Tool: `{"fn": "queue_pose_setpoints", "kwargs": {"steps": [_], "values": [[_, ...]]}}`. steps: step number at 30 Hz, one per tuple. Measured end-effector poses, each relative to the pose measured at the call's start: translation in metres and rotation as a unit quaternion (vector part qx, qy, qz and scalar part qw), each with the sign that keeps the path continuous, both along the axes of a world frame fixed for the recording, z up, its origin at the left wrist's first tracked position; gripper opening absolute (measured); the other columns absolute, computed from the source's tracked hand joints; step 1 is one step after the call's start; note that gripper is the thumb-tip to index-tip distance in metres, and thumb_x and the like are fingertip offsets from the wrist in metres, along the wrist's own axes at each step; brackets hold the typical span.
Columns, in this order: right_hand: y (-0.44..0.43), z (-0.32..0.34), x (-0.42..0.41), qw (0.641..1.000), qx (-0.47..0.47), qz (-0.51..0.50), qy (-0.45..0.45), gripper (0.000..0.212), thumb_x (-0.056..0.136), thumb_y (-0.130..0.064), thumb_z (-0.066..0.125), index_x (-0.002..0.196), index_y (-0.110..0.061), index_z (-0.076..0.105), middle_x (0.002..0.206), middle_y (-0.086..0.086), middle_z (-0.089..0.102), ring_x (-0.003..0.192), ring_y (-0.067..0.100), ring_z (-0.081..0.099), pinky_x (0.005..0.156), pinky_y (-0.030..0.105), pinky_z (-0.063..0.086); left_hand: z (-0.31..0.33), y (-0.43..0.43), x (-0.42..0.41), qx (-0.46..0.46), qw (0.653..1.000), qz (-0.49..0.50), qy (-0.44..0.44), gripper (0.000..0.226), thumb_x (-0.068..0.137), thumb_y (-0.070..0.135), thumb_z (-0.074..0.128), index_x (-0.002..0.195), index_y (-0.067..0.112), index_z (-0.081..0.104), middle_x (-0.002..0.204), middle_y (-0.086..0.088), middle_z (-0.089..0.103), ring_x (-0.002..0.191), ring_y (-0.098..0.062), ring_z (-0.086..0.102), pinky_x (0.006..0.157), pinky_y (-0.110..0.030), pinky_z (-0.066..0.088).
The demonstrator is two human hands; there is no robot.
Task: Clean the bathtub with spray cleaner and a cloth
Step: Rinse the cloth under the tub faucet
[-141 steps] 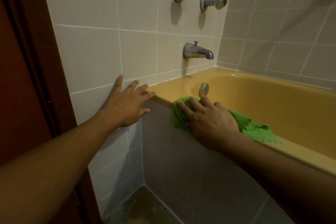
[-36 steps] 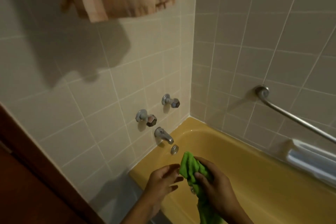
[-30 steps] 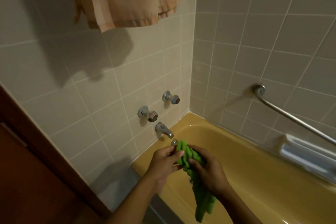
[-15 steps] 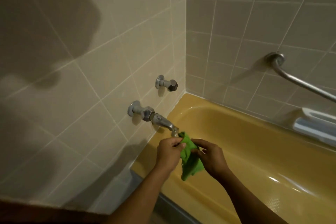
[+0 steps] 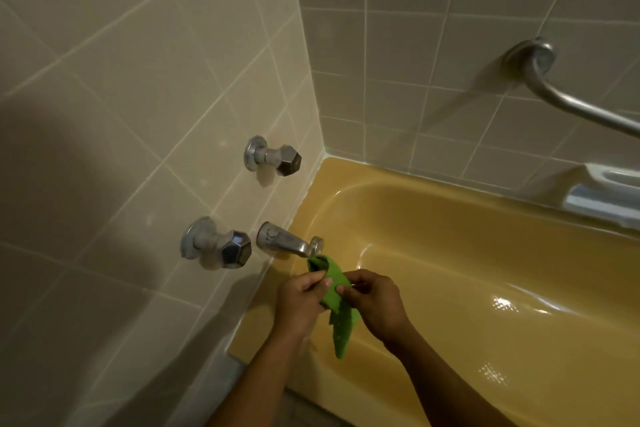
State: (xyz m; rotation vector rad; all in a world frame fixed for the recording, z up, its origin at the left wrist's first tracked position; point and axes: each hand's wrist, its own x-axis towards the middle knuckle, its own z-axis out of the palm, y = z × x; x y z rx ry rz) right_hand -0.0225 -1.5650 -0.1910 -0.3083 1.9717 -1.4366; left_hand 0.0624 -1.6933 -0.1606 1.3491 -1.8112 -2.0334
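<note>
Cloth [image 5: 334, 291] held over the bathtub [image 5: 346, 168] at its tap end, near the front edge, seen from the head camera: left hand [image 5: 299, 298] and right hand [image 5: 375, 302] each pinch the green fabric between thumb and fingertips, its top just under the spout [image 5: 284, 243], its tail hanging free. It looks light, soft and limp; bunched into a pad under one palm, it would likely wipe better than held by an edge.

Left grip [image 5: 299, 300]: fingers curled, pinching cloth [image 5: 333, 279] (near its upper end).
Right grip [image 5: 375, 302]: thumb and fingertips pinching same cloth.
Forearms [image 5: 256, 381]: bare, converging from below.
</note>
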Motion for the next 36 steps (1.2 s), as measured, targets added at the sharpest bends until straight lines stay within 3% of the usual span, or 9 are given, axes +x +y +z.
{"fn": "queue_pose_setpoints", "kwargs": {"steps": [4,10,13,17,21,24,29,32,36], "values": [[-0.001,-0.01,-0.019,1.0,0.007,0.019,0.017,0.013,0.094,-0.03,0.072,0.086,-0.035,0.08,0.082,-0.011,0.077,0.082,0.011,0.073,0.084,0.047,0.06,0.001,0.006,-0.011,-0.018,0.999,0.039,0.008,0.012,0.095,0.005,0.07,0.104,0.012,0.073,0.101,-0.006,0.078,0.093,-0.022,0.076,0.068,-0.03,0.062],[-0.01,-0.009,-0.041,1.0,-0.005,-0.006,0.026,0.023,0.099,-0.024,0.066,0.086,-0.035,0.081,0.085,-0.011,0.077,0.079,0.016,0.072,0.073,0.049,0.061,-0.004,0.003,-0.029,-0.199,0.98,0.0,0.001,0.005,0.093,0.022,0.076,0.091,0.025,0.072,0.087,0.007,0.076,0.079,-0.013,0.072,0.061,-0.024,0.056],[-0.014,-0.007,-0.051,0.996,0.018,0.003,0.088,0.025,0.095,-0.022,0.072,0.081,-0.042,0.077,0.083,-0.018,0.074,0.078,0.006,0.07,0.073,0.036,0.061,-0.006,-0.003,-0.033,-0.303,0.951,-0.061,-0.01,0.012,0.092,0.024,0.075,0.089,0.034,0.068,0.094,0.015,0.069,0.086,0.001,0.066,0.072,-0.016,0.053],[-0.019,-0.003,-0.068,0.978,0.084,0.043,0.185,0.007,0.088,-0.023,0.079,0.083,-0.026,0.082,0.077,-0.019,0.067,0.074,0.0,0.064,0.065,0.01,0.045,-0.009,-0.017,-0.04,-0.394,0.905,-0.157,-0.034,0.01,0.095,0.029,0.07,0.09,0.035,0.064,0.102,0.02,0.058,0.092,0.002,0.059,0.074,-0.016,0.05],[-0.023,-0.002,-0.083,0.975,0.088,0.05,0.199,0.013,0.085,-0.016,0.08,0.075,-0.025,0.079,0.078,-0.015,0.069,0.075,0.002,0.064,0.067,0.017,0.047,-0.01,-0.025,-0.048,-0.309,0.937,-0.162,-0.017,0.015,0.098,0.024,0.067,0.09,0.035,0.063,0.091,0.014,0.068,0.09,0.006,0.061,0.069,-0.011,0.046],[-0.02,-0.002,-0.094,0.989,0.057,0.006,0.133,0.021,0.08,-0.015,0.085,0.067,-0.025,0.073,0.076,-0.01,0.071,0.077,0.004,0.066,0.071,0.026,0.054,-0.007,-0.029,-0.06,-0.273,0.948,-0.165,-0.002,0.016,0.101,0.024,0.064,0.088,0.033,0.061,0.088,0.009,0.068,0.085,0.004,0.062,0.067,-0.011,0.045],[-0.009,0.001,-0.093,0.99,0.034,-0.056,0.122,0.023,0.084,-0.017,0.083,0.073,-0.034,0.072,0.083,-0.018,0.072,0.085,0.0,0.066,0.071,0.014,0.049,0.004,-0.024,-0.085,-0.219,0.967,-0.128,0.014,0.01,0.101,0.024,0.064,0.092,0.029,0.065,0.091,0.008,0.071,0.085,-0.001,0.067,0.069,-0.013,0.05],[0.001,0.004,-0.084,0.988,0.023,-0.099,0.115,0.008,0.086,-0.019,0.08,0.087,-0.025,0.074,0.091,-0.012,0.072,0.088,-0.001,0.065,0.069,0.013,0.05,0.012,-0.02,-0.099,-0.161,0.986,-0.045,0.023,0.007,0.1,0.023,0.065,0.095,0.022,0.07,0.089,0.005,0.074,0.087,-0.011,0.072,0.075,-0.027,0.058],[0.001,0.008,-0.061,0.999,0.002,-0.035,0.021,0.018,0.085,-0.014,0.082,0.099,-0.018,0.071,0.102,-0.002,0.07,0.084,-0.002,0.067,0.064,0.015,0.053,0.02,-0.021,-0.112,-0.079,0.996,0.027,0.023,0.006,0.097,0.017,0.07,0.092,0.018,0.073,0.088,0.0,0.077,0.087,-0.02,0.075,0.078,-0.041,0.063]]}}
